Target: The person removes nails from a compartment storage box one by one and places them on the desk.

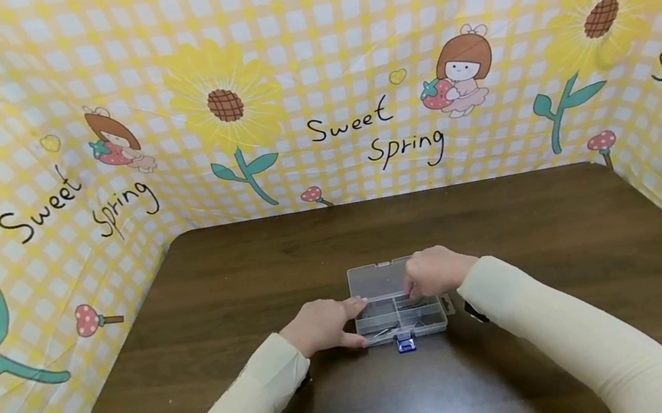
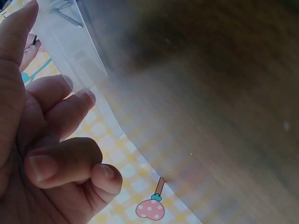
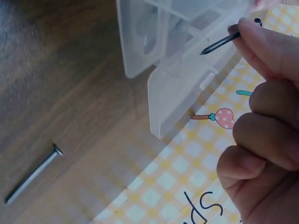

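Note:
A clear plastic compartment box [image 1: 380, 321] lies on the table with its lid [image 1: 377, 279] folded back and a blue latch [image 1: 405, 344] at the front. Thin metal pieces lie in several compartments. My left hand [image 1: 325, 325] holds the box's left end, thumb at the front corner and index finger near the hinge. Over the back right compartment, my right hand [image 1: 438, 270] pinches a dark nail [image 3: 219, 45] between thumb and index finger, its point toward the box. The other fingers [image 3: 266, 123] of that hand are curled in.
A loose silver nail [image 3: 32, 173] with a flat head lies on the wooden table [image 1: 249, 272], seen in the right wrist view. A yellow checked cloth [image 1: 311, 92] printed with flowers hangs round the table's back and sides.

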